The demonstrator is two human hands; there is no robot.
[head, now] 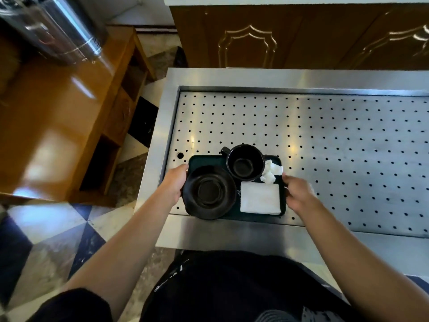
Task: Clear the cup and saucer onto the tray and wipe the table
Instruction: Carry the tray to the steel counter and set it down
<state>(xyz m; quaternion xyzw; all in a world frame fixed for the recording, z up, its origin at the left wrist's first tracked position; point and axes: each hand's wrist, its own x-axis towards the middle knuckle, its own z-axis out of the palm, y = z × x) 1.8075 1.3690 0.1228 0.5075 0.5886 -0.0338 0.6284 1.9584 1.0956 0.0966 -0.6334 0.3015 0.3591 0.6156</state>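
A café or restaurant service area is showing here: a perforated stainless-steel counter (325,145), a tall steel urn (62,26), carved brown wooden cabinets (301,36).

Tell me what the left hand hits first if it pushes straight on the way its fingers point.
Probably the saucer: the left hand grips the tray at its left edge, fingers toward it. Depth unclear.

Soft daylight glares off my perforated steel table (325,140) and the glossy wooden cabinet (58,117). The black cup (245,164) and saucer (210,192) stay dim. Edges bend and smear with blur.
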